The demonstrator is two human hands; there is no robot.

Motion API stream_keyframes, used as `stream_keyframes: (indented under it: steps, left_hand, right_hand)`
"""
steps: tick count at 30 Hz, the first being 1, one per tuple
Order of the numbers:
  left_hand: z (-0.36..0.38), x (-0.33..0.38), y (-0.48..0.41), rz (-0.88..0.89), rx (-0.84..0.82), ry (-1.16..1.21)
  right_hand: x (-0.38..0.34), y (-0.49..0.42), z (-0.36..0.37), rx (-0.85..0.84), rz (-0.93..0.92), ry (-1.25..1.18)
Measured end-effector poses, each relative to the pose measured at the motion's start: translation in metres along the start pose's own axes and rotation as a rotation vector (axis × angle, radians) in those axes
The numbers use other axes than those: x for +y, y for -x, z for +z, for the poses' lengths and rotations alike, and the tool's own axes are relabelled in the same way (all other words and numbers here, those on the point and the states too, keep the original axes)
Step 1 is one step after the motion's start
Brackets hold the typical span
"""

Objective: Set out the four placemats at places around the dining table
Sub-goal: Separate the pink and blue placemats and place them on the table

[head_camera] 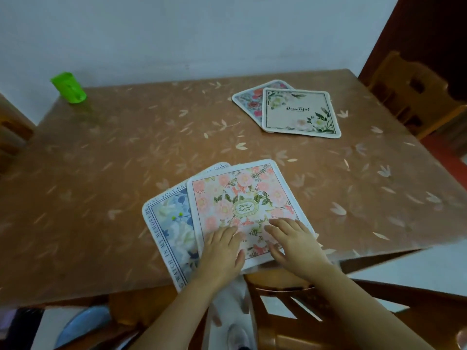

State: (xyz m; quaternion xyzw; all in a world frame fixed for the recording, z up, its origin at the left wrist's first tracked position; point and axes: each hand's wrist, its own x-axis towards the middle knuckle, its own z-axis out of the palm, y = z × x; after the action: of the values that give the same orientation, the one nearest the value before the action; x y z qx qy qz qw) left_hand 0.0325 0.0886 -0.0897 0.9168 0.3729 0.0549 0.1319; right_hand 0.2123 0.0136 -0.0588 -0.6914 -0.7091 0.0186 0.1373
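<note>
A pink floral placemat (pixel 240 198) lies at the near edge of the dining table (pixel 126 152), partly over a blue and white placemat (pixel 168 223) with lettering round its border. My left hand (pixel 222 251) and my right hand (pixel 290 241) rest flat on the pink mat's near part, fingers straight. At the far right, a cream placemat (pixel 298 112) with the word "Beautiful" overlaps a placemat with red and blue flowers (pixel 250 102).
A green plastic cup (pixel 68 88) stands at the far left corner by the wall. Wooden chairs stand at the near side (pixel 303 311), the right side (pixel 409 97) and the left edge (pixel 12 137). The tablecloth is brown with pale leaf prints.
</note>
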Motion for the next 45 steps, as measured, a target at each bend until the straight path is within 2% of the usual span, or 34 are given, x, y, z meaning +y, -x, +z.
stream_keyframes:
  steps: [6, 16, 28, 33, 36, 39, 45]
  left_hand:
    - [0.026, -0.005, 0.003, -0.009, -0.006, 0.086]
    - [0.053, -0.008, 0.017, 0.015, 0.125, 0.167]
    - [0.053, -0.008, 0.014, 0.006, 0.176, 0.284]
    - [0.045, -0.001, 0.014, -0.094, 0.148, 0.464]
    - [0.038, 0.004, 0.011, -0.213, 0.143, 0.586]
    - [0.032, 0.008, 0.009, -0.320, 0.147, 0.626]
    - [0.022, 0.016, 0.003, -0.408, 0.189, 0.641]
  right_hand:
    - [0.013, 0.002, 0.032, -0.112, -0.031, -0.041]
    - [0.023, 0.008, 0.052, -0.221, -0.065, -0.088]
    - [0.032, 0.010, 0.055, -0.162, 0.031, -0.345]
    - [0.031, 0.011, 0.052, -0.136, 0.089, -0.391]
    - [0.032, 0.012, 0.049, -0.133, 0.108, -0.396]
    - [0.036, 0.013, 0.042, -0.123, 0.108, -0.386]
    - [0.059, 0.008, 0.025, -0.116, 0.180, -0.413]
